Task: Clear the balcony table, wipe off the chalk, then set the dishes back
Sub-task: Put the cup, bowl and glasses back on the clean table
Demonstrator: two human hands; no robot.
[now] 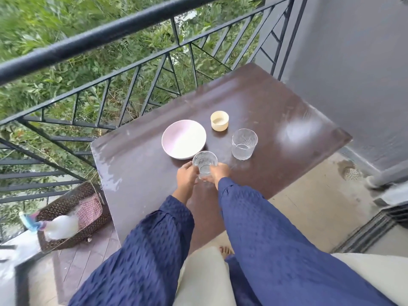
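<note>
A clear ribbed glass (204, 162) stands near the front of the dark brown balcony table (276, 102). My left hand (187, 176) and my right hand (218, 173) clasp it from either side. Just behind it sits a pale pink bowl (183, 139). A small cream cup (219, 120) stands further back. A second clear glass (244, 144) stands upright to the right, apart from my hands. The tabletop looks wet and streaked, with a whitish patch (293, 131) at the right.
A black metal railing (136, 69) runs along the table's far and left sides. A wicker basket (72, 215) with a pink cloth and a spray bottle (53, 226) lies on the floor at the left. A grey wall (353, 62) stands to the right, and a floor drain (351, 173) below it.
</note>
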